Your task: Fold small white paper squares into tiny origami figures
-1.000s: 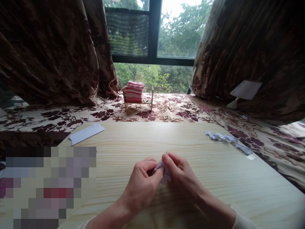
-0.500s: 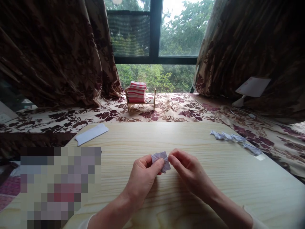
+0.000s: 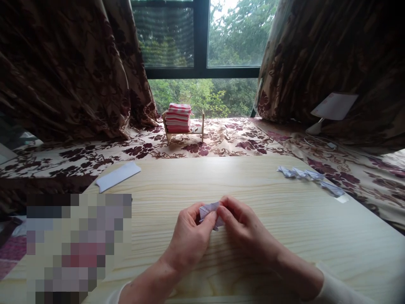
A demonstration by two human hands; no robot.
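Note:
A small piece of folded paper (image 3: 207, 208), pale lilac with creases, is held just above the table in front of me. My left hand (image 3: 191, 232) is closed on its left side, thumb on top and fingers underneath. My right hand (image 3: 242, 221) pinches the right side, thumb and index finger meeting at the paper. Both thumbs sit close together, and the fingers cover much of the paper, so its full shape is hidden.
A wooden-look table (image 3: 190, 177) spreads under my hands. At its far left lies a flat white paper stack (image 3: 118, 177); at the far right, a row of folded paper pieces (image 3: 308, 175). Beyond are a small rack (image 3: 202, 126) with striped cloths (image 3: 178, 118) and a lamp (image 3: 334, 106).
My right hand has moved left onto the paper and now covers its right part, which showed before. The left hand keeps its hold. The whole view has shifted slightly.

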